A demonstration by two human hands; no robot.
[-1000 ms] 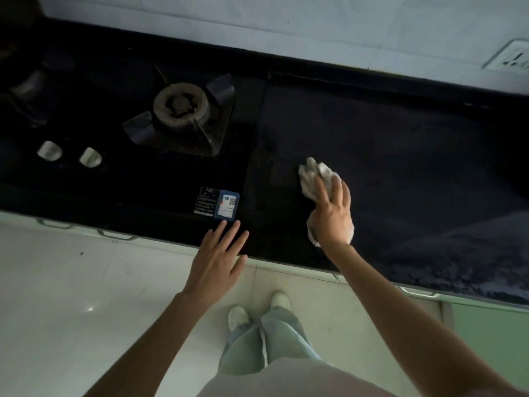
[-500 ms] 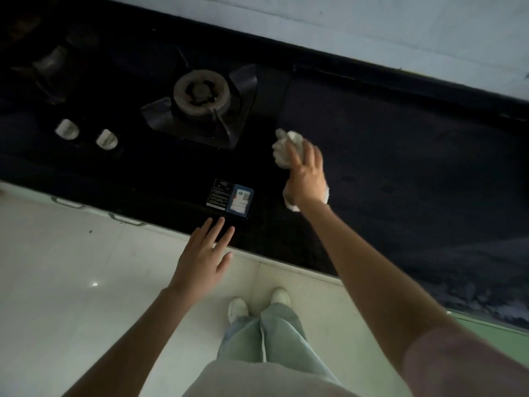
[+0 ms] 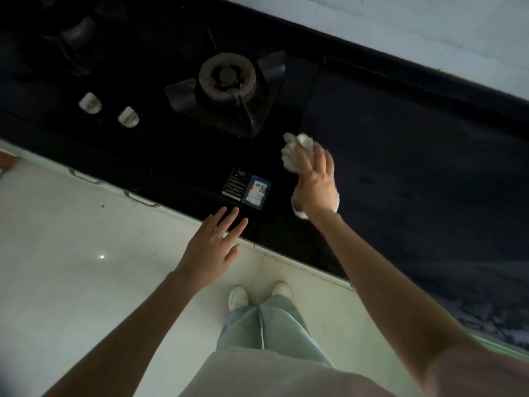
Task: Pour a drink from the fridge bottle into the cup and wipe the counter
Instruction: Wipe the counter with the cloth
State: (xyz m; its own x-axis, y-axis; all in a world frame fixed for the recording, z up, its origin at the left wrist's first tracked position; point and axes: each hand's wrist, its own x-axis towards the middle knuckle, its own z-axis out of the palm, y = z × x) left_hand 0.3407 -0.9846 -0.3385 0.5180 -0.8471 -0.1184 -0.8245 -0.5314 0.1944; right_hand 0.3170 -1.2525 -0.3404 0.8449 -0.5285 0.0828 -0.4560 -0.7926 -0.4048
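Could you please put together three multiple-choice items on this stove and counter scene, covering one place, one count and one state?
1. Where is the white cloth?
A. under the right hand, on the dark counter right of the burner
B. on the floor
C. on top of the burner

2. How many white knobs show on the stove front?
A. one
B. two
C. four

3. How is the left hand?
A. gripping a cup
B. curled in a fist
C. fingers spread, holding nothing

Answers: 1 A, cloth pokes out past the fingers and wrist; 2 B, a pair side by side; 3 C, straight fingers at the counter edge.
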